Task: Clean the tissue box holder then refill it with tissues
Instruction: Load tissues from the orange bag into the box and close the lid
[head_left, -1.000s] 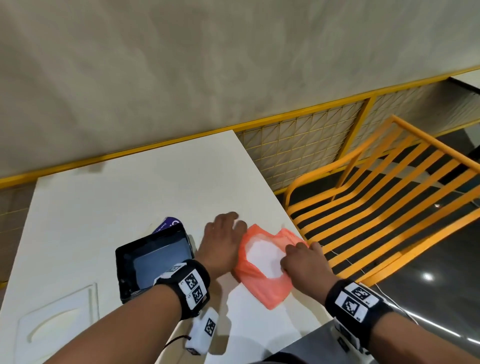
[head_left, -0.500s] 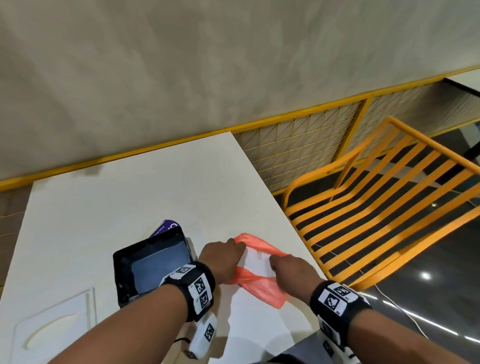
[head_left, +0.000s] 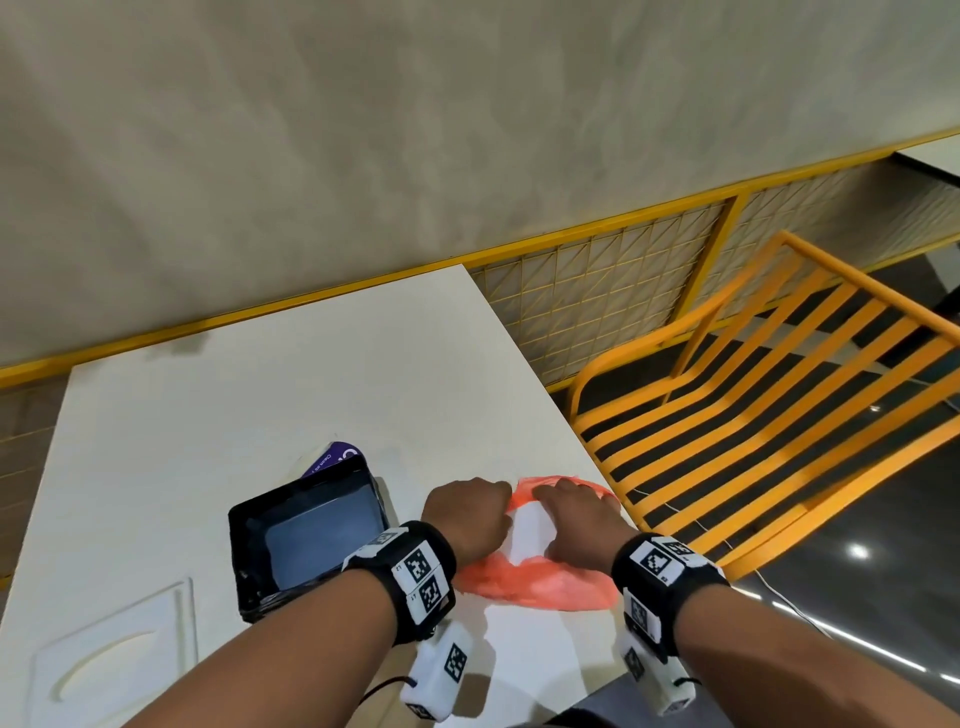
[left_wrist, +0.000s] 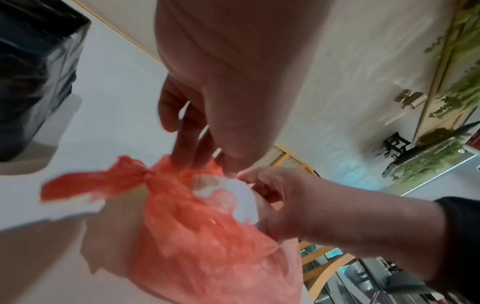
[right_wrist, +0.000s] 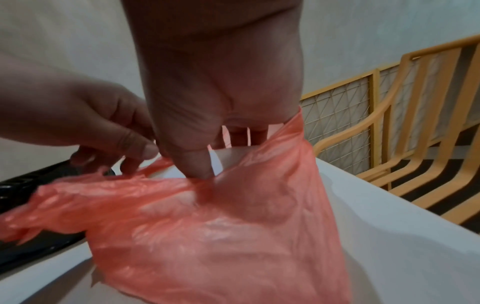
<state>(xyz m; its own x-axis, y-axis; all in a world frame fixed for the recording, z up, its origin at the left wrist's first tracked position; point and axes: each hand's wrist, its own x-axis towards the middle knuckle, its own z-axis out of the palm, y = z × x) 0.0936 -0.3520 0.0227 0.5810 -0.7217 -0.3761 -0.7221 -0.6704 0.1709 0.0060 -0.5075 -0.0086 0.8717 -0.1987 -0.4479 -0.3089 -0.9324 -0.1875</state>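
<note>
- Now both hands are at the mouth of the orange plastic bag, which lies on the white worktop near its right edge; a second ago they were spread apart on it, and they have since drawn close together.
- My left hand pinches the bag's rim — fingers curled on the thin film, next to a knotted handle.
- My right hand grips the opposite side of the opening, thumb pushed down into the plastic.
- Between them shows the white pack of tissues, which I judge to be the refill, still inside the bag.
- The black tissue box holder sits just left of my left wrist, open side up, its white lid lying at the near left.
- A purple packet peeks out behind the holder.
- So the cleaning looks done, I think — the next thing is to work the tissues free without tearing the flimsy film.
</note>
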